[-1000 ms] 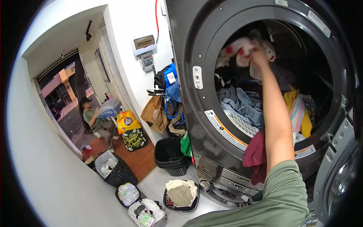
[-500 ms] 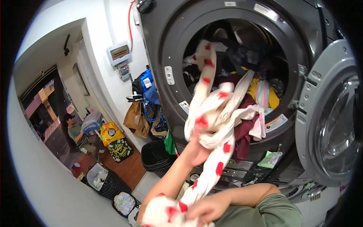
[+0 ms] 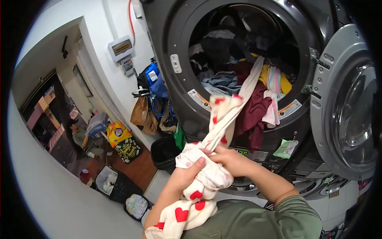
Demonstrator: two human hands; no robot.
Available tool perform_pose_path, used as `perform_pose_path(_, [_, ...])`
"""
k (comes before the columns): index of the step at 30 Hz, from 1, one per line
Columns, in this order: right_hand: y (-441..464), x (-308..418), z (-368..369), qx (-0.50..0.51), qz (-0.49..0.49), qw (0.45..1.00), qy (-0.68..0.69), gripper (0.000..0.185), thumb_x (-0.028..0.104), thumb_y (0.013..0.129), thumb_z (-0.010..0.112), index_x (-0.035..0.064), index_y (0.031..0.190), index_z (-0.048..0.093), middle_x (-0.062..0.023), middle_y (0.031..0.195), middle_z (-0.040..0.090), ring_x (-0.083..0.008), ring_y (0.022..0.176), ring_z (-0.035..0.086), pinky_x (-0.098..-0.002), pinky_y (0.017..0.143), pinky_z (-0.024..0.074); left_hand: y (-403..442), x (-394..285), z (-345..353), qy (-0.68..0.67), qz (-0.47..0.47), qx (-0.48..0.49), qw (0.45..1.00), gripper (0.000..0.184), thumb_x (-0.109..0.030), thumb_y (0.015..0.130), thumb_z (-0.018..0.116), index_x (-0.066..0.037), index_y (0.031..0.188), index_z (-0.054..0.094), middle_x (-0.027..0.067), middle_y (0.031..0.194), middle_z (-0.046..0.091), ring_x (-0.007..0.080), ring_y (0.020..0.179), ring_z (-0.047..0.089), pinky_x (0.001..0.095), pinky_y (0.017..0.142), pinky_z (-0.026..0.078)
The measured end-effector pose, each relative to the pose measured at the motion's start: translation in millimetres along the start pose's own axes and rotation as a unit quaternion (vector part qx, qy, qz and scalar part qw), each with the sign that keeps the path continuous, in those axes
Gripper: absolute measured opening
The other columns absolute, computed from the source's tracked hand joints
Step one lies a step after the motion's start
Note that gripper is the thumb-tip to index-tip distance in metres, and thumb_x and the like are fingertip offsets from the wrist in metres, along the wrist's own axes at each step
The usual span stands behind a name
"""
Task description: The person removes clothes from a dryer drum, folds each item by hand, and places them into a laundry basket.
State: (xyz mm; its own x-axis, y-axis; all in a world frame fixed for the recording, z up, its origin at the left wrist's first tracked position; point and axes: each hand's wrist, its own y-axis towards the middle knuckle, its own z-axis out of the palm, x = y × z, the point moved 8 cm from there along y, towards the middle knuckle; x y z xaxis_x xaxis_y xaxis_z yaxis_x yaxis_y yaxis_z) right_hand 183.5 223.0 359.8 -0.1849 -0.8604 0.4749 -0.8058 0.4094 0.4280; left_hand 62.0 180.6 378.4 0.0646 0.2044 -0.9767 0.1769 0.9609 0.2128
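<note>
A long cream cloth with red hearts (image 3: 181, 214) runs over my left forearm and lap, up through both hands. A twisted pale strip stretches from my hands into the open drum. My left hand (image 3: 186, 175) is closed on a bunched pale pinkish part of the cloth, thumb on top. Just to the right, my right hand (image 3: 231, 161) grips the cloth where the strip meets the bunch. Inside the drum lie blue, dark and yellow clothes (image 3: 285, 84). A maroon garment (image 3: 254, 115) hangs over the drum's lower rim, beside a light pink piece (image 3: 271, 112).
The round glass door (image 3: 346, 107) stands open at the right. Black baskets (image 3: 165, 153) stand at the machine's left. Bags (image 3: 144, 119) hang on the wall. Two laundry baskets (image 3: 135, 207) are on the floor. Through a doorway, a person (image 3: 79, 137) sits near folded cloth.
The heart-patterned end has come out of the drum toward me. My right hand has risen from my lap to beside my left hand, which is lower now. The view has shifted slightly.
</note>
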Motion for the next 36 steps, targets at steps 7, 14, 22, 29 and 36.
perform_pose_path(7, [18,82,-8,0.07,-0.09,0.991,-0.077,0.02,0.019,0.083,0.06,0.0133,0.101,0.065,-0.0117,0.064,0.063,-0.0345,0.062,0.065,-0.0428,0.055,0.052,-67,29,-17,-0.133,-0.087,-0.031,0.987,0.064,-0.034,0.089,0.069,0.001,0.137,0.046,0.0092,0.13,0.058,0.0207,0.118,0.055,0.0349,0.102,0.043])
perform_pose_path(14, [119,-14,-215,-0.202,0.089,0.904,0.367,0.025,0.011,0.098,0.046,0.0031,0.114,0.064,-0.013,0.1,0.07,-0.023,0.08,0.07,-0.0393,0.075,0.06,-103,73,-7,0.413,-0.218,0.233,0.853,0.054,-0.034,0.085,0.072,-0.004,0.127,0.059,0.0138,0.088,0.07,0.0174,0.083,0.065,0.0328,0.079,0.049])
perform_pose_path(22, [103,-127,-375,-0.281,-0.04,0.87,0.404,0.03,0.015,0.099,0.048,-0.0013,0.123,0.054,-0.0121,0.117,0.062,-0.0233,0.099,0.066,-0.0323,0.082,0.0556,-159,-52,-115,0.235,0.126,-0.263,0.927,0.018,-0.01,0.09,0.063,0.003,0.103,0.066,0.0096,0.109,0.062,0.0236,0.112,0.057,0.0346,0.101,0.043])
perform_pose_path(29, [89,33,-53,0.151,-0.129,0.979,0.039,0.101,0.043,0.067,0.085,0.0155,0.149,0.034,-0.0184,0.144,0.046,-0.0323,0.127,0.052,-0.0399,0.103,0.0447,-189,-65,-146,0.006,0.202,-0.384,0.901,0.041,-0.035,0.099,0.054,0.003,0.114,0.06,0.0142,0.106,0.068,0.0224,0.095,0.066,0.0385,0.087,0.054])
perform_pose_path(36, [69,-4,124,0.277,-0.144,0.939,0.145,0.11,0.044,0.074,0.082,0.015,0.156,0.014,-0.0267,0.137,0.047,-0.0379,0.126,0.05,-0.0425,0.104,0.0407,-206,-59,-125,-0.087,0.344,-0.1,0.93,0.06,-0.057,0.088,0.059,-0.007,0.122,0.058,0.0166,0.118,0.064,0.0354,0.11,0.061,0.0481,0.097,0.049])
